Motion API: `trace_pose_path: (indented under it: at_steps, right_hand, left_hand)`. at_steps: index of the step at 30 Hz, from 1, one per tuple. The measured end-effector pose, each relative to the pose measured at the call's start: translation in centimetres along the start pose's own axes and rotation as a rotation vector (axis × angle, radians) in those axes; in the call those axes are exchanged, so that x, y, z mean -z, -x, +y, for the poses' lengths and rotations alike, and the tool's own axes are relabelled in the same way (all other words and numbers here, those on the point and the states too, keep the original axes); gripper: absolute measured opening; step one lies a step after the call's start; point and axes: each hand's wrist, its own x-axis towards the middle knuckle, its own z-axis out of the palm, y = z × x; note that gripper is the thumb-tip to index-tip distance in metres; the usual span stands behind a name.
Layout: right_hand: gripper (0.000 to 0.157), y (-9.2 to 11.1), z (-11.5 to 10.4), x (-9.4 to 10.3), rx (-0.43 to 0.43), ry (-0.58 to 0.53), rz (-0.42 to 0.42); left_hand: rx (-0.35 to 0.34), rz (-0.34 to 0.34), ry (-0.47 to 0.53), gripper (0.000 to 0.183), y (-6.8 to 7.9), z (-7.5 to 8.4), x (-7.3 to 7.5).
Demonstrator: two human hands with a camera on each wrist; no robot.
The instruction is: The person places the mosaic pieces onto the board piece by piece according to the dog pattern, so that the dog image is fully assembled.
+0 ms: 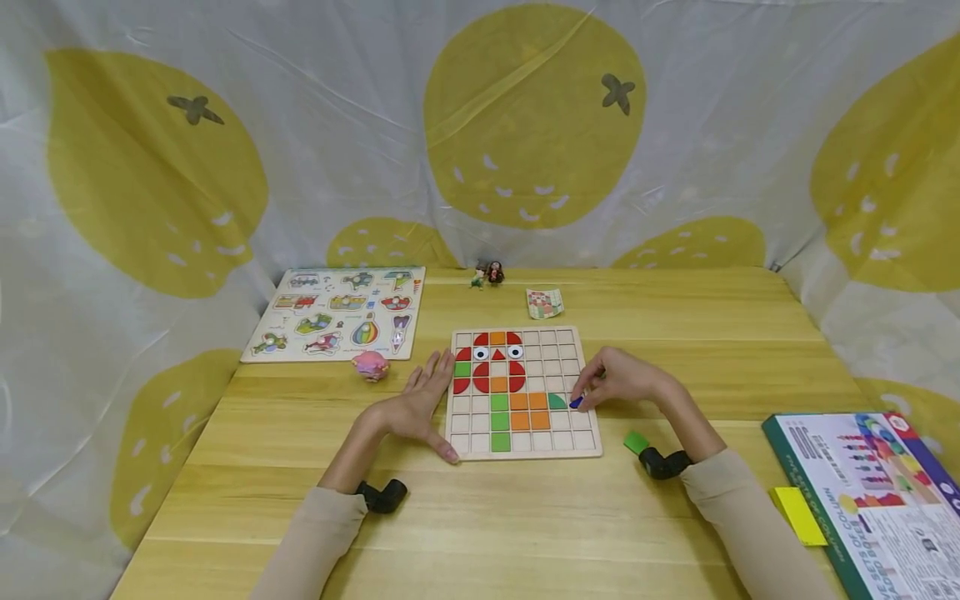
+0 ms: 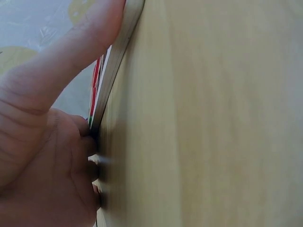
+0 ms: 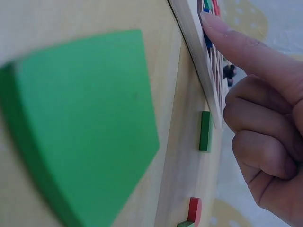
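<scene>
A wooden grid board [image 1: 525, 456] lies on the table, with red, orange and green pieces and two round eye pieces set in its cells. My left hand [image 1: 414, 408] rests along its left edge, fingers straight, thumb [image 2: 71, 56] at the near corner. Over the right side of the board, my right hand [image 1: 621, 375] pinches a small blue piece [image 1: 576, 402] between thumb and index finger, beside a teal quarter-round piece [image 1: 557, 402]. The other fingers of that hand are curled in the right wrist view. A green block [image 3: 90, 123] lies on the table below the right wrist.
A picture card [image 1: 544, 304] and small figurines [image 1: 494, 272] are behind the board. At left are a peg puzzle [image 1: 337, 312] and a pink toy [image 1: 371, 366]. A game box [image 1: 877, 500] and yellow pad [image 1: 799, 517] lie at right. A red block [image 3: 194, 210] shows low in the right wrist view.
</scene>
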Motion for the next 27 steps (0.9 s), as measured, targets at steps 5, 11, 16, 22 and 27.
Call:
trace_pose_path:
  at_steps: [5, 11, 16, 22, 27]
  right_hand:
    - [0.011, -0.3, 0.1, 0.1, -0.007, -0.053, -0.040]
    - [0.015, -0.1, 0.2, 0.3, -0.011, -0.039, -0.029]
    - [0.021, 2.2, 1.0, 1.5, -0.068, -0.033, 0.170]
    - [0.033, 6.3, 2.6, 2.7, -0.221, -0.014, 0.377]
    - [0.039, 8.4, 3.7, 2.9, -0.354, -0.047, 0.401]
  left_hand:
    - [0.002, -0.002, 0.004, 0.153, -0.1, 0.0, 0.0]
    - [-0.001, -0.002, 0.004, 0.153, -0.1, 0.0, 0.0]
    - [0.002, -0.003, 0.002, 0.153, -0.1, 0.0, 0.0]
    - [0.002, 0.000, 0.012, 0.153, 0.0, 0.0, 0.1]
    - [-0.005, 0.000, 0.016, 0.153, -0.1, 0.1, 0.1]
